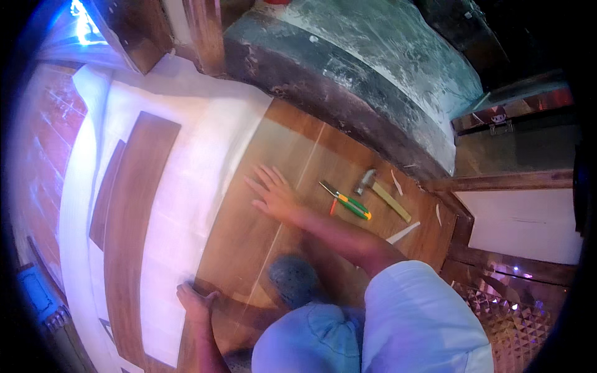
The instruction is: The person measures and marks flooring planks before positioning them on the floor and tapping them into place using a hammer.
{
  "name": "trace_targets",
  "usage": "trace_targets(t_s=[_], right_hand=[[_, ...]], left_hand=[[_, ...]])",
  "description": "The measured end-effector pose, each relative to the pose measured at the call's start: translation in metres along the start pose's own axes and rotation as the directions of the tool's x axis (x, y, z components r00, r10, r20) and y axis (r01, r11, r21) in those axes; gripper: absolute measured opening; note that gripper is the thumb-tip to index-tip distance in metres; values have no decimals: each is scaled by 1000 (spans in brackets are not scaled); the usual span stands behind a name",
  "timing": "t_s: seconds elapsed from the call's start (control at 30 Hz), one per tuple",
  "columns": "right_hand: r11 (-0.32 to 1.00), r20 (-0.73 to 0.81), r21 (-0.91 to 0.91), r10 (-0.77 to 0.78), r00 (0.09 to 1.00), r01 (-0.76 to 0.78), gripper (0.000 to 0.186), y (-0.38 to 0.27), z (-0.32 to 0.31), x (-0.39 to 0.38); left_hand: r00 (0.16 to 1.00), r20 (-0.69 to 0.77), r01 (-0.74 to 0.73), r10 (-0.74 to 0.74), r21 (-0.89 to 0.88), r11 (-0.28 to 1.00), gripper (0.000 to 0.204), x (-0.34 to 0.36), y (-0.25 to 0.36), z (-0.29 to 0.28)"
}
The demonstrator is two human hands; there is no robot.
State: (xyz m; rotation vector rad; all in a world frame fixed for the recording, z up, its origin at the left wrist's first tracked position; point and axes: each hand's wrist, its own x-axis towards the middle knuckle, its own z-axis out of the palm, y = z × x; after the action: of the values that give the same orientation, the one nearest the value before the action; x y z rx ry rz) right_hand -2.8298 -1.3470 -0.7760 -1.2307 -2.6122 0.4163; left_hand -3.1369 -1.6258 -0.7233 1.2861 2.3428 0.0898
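Wood-look floor planks (239, 230) lie joined beneath both my arms. My right hand (277, 198) rests flat on them, fingers spread, holding nothing. At the planks' left edge, beside the white underlay sheet (171, 230), my left hand (196, 304) is closed around a small dark thing (202, 286) whose kind I cannot make out. To the right of my right hand lie a green and yellow utility knife (353, 206), a thin red stick (333, 206) and a hammer (387, 195) with a pale wooden handle.
Loose brown planks (138, 230) lie on the underlay at left. A raised grey cement ledge (348, 68) runs along the far side. Thin white offcuts (404, 232) are scattered near the hammer. A wooden post (204, 37) stands at the far left.
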Motion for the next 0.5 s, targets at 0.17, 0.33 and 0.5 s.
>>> trace_targets(t_s=[0.17,0.33,0.5], right_hand=[[1000,6,23,6,1000,-6,65,-1,-5,-2],[1000,-7,-14,-14,1000,14,59,6,1,-1],[977,-68,184,124,990,-110,42,28,-52,-26]], left_hand=[[999,16,40,-39,-7,999,85,12,-9,2],[1000,8,-3,3,-14,1000,80,17,-8,2],[998,36,45,-46,32,998,88,16,-15,-4]])
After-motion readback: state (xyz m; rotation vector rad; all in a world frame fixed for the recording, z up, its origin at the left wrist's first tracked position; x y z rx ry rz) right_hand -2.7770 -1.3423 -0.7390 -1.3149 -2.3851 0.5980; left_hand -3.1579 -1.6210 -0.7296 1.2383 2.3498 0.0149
